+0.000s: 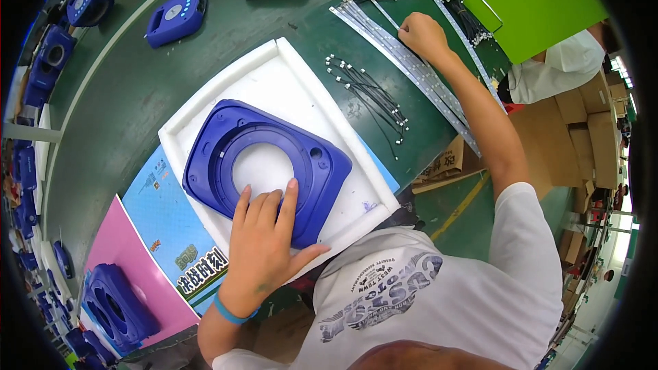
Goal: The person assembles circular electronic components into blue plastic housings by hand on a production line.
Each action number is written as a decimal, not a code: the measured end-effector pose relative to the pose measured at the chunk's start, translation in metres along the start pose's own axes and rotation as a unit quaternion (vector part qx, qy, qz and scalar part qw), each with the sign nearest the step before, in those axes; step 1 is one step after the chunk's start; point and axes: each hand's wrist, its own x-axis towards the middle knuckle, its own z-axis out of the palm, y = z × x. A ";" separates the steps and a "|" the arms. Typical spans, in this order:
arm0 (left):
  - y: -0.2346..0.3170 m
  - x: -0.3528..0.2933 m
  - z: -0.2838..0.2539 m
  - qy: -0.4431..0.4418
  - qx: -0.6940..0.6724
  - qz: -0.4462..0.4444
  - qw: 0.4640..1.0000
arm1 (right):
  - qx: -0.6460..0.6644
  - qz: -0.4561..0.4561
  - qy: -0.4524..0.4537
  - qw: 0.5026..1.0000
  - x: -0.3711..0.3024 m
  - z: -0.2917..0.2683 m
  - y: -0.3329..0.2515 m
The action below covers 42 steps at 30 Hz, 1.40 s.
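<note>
A blue plastic housing (pixel 319 164) with a large round opening lies in a white foam tray (pixel 284 72) in front of me. My left hand (pixel 264 236) rests on its near side, fingers stretched out over the ring around the opening. Far to the right, my right hand (pixel 423 35) is closed above a bundle of long pale LED strips (pixel 404 62). One narrow strip (pixel 384 14) runs in under its fingers. Whatever those fingers hold is hidden. Between the tray and the strips lie several short black cables (pixel 370 92) with white connectors.
A bright green panel (pixel 524 0) stands at the far right, beside more black cables (pixel 473 24). Blue housings (pixel 177 17) stand along the far left of the green table. A pink and blue printed board (pixel 161 199) lies under the tray. Cardboard boxes (pixel 582 130) stand at right.
</note>
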 end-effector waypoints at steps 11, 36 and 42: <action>-0.007 -0.013 -0.019 -0.035 -0.014 0.017 0.999 | -0.106 -0.059 0.027 0.992 0.009 0.015 0.014; -0.029 -0.015 -0.004 0.133 -0.160 0.044 0.977 | 0.226 -0.028 0.204 0.952 -0.041 -0.089 0.027; -0.037 -0.014 -0.004 0.173 -0.213 -0.015 0.962 | 0.197 -0.141 0.217 0.946 -0.088 -0.129 -0.056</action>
